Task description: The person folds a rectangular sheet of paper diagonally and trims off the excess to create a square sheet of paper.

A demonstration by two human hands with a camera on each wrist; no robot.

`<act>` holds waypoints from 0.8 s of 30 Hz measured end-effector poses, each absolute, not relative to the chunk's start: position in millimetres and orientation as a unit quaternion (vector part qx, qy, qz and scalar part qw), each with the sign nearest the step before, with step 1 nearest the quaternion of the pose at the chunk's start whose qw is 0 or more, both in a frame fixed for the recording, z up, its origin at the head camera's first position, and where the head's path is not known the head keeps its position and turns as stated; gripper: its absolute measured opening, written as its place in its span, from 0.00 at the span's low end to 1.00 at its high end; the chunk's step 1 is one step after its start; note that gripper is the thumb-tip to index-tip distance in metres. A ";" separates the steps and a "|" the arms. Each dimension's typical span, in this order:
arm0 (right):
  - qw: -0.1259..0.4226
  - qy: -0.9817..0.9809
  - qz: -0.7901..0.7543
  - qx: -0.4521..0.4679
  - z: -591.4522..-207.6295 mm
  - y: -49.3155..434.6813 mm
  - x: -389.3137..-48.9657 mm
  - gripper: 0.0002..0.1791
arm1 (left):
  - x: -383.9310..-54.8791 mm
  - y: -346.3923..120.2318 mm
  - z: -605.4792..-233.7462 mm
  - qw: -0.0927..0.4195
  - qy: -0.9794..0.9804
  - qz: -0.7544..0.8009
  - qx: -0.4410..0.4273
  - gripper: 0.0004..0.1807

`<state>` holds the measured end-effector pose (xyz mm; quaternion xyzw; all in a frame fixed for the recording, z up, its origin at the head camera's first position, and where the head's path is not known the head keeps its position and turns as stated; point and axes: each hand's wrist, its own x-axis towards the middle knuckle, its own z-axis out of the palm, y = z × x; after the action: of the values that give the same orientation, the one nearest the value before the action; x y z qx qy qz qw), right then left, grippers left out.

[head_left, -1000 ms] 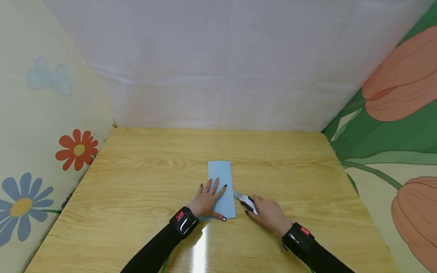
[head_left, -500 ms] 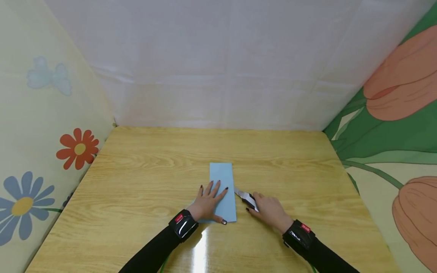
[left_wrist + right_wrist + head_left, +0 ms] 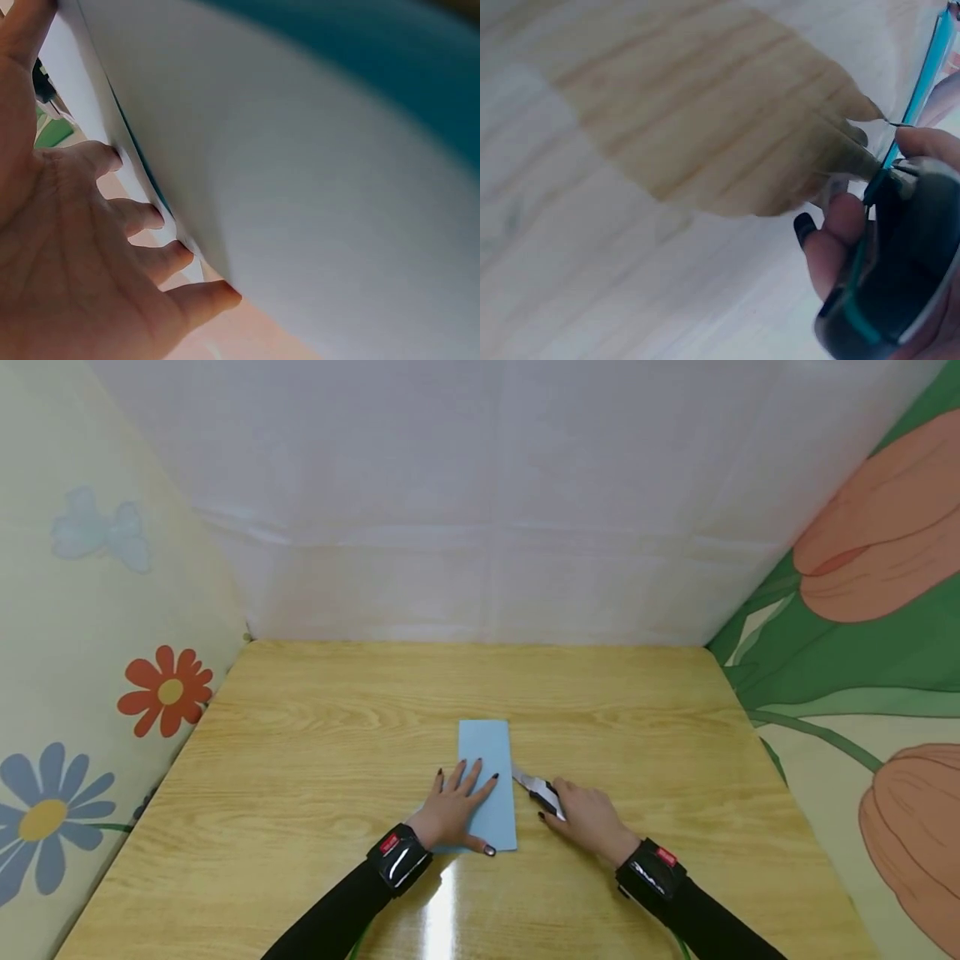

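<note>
A folded light blue sheet of paper (image 3: 483,739) lies upright on the wooden table in the head view. My left hand (image 3: 452,810) rests on its lower left part, fingers spread. In the left wrist view that hand (image 3: 75,240) has its fingertips on the paper (image 3: 300,165), whose near layer bulges up pale towards the camera. My right hand (image 3: 592,822) grips a utility knife (image 3: 546,793) with a black and white handle. The blade tip is right at the paper's right edge. In the right wrist view the knife (image 3: 900,247) is close up, with the blue paper edge (image 3: 922,75) beyond it.
The wooden table (image 3: 315,718) stretches out around both hands. A white cloth (image 3: 480,510) hangs behind its back edge. Flower-printed cloths stand at the left (image 3: 45,610) and right (image 3: 885,668). A black band sits on each wrist.
The left hand and paper have shifted slightly towards the person. The knife's blade tip has advanced a little along the paper's right edge, away from the person.
</note>
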<state>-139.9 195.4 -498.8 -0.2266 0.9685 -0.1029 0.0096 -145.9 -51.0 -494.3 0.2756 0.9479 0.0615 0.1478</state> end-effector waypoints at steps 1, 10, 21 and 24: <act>0.010 0.969 -0.102 -0.226 -498.1 195.9 -139.7 0.19 | -145.7 -51.1 -494.3 0.145 0.948 0.060 0.278 0.58; 0.007 0.968 -0.102 -0.228 -497.8 190.9 -146.5 0.20 | -142.7 -51.2 -492.3 0.147 0.948 0.061 0.277 0.58; 0.023 0.971 -0.091 -0.221 -493.6 192.2 -146.3 0.21 | -150.7 -49.5 -478.5 0.145 0.947 0.053 0.283 0.39; 0.016 0.970 -0.093 -0.226 -495.1 191.7 -145.4 0.21 | -150.6 -49.2 -471.7 0.165 0.947 0.039 0.273 0.38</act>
<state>-145.4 191.7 -495.1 -0.2260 0.9696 -0.0929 0.0157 -150.6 -49.2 -471.7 0.2728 0.9470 0.0386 0.1652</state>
